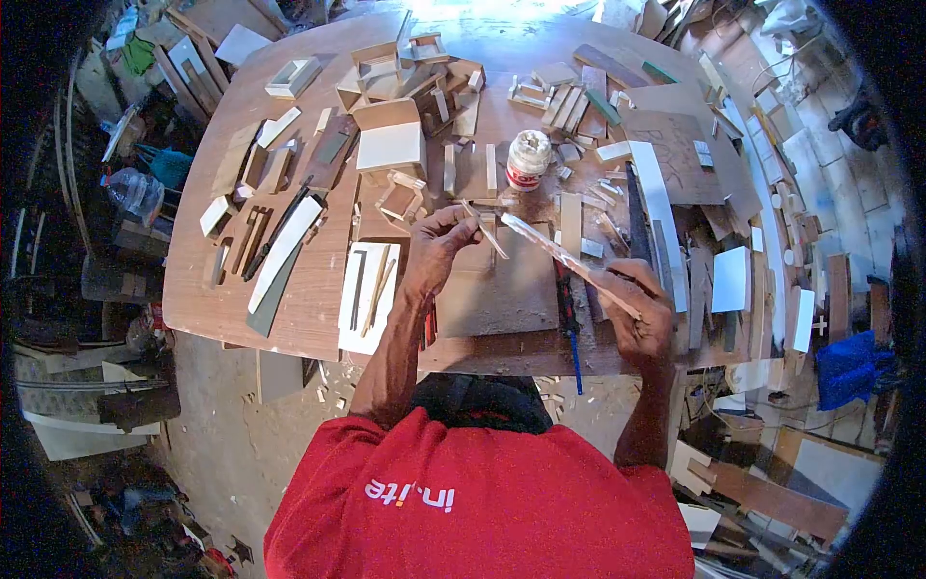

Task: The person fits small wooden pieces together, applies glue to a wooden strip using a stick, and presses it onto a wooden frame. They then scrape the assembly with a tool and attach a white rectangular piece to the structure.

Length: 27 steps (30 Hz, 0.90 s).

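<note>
Several wooden boxes (391,140) look joined, many loose blocks (566,108) lie unattached | I read left hand (442,243) pinched on a thin wood piece (494,238), slim, pale, angled, above the near side of the table (207,299) | right hand (639,311) clamped round a long stick (559,253), white-smeared | jar (529,160) upright beyond both

This is a woodworking workshop. The big wooden desk (198,299) is covered with cut wood strips (567,108), small wooden boxes (390,137) and an open jar (529,160) with a white rim. Boards and offcuts (772,482) are piled around it on the right, and wood scraps (333,398) lie scattered over the dusty floor (227,425).
</note>
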Tool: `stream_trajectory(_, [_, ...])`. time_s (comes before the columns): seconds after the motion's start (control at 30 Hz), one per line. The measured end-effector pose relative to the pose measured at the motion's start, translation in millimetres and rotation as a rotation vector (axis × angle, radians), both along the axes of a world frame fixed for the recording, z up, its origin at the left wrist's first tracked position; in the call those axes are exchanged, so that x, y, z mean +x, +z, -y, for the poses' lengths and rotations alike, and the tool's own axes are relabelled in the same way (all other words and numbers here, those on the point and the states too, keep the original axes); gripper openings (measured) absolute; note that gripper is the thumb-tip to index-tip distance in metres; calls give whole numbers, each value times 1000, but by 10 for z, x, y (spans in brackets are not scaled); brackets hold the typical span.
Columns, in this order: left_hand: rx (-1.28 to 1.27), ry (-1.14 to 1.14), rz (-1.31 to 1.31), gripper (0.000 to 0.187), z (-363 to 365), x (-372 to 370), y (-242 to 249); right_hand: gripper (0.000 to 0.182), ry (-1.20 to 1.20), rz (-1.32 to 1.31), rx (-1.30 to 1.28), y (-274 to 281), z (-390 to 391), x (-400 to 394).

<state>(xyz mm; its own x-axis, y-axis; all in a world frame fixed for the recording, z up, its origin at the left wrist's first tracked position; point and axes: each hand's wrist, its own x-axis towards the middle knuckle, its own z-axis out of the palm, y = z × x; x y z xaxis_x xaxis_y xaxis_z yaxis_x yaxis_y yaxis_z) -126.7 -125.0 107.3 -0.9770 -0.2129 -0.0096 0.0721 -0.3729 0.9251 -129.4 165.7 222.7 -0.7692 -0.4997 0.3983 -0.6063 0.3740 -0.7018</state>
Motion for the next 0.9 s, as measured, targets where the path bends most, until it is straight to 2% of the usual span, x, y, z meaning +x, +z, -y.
stream_trajectory(0.13, [23,12,-6,11,-63,-13,-3,24,-66,37,-155,-12,162,45])
stream_trajectory(0.33, [-202,85,8,11,-121,-12,86,21,-119,-16,-248,-19,344,96])
stream_trajectory(0.53, [-312,122,35,9,-173,-2,138,21,-54,-177,-167,-28,429,26])
stream_trajectory(0.7, [-440,103,114,13,-164,34,189,20,-40,-153,-165,7,490,22])
stream_trajectory(0.9, [-477,74,141,16,-142,33,185,18,-29,-83,-181,10,478,26])
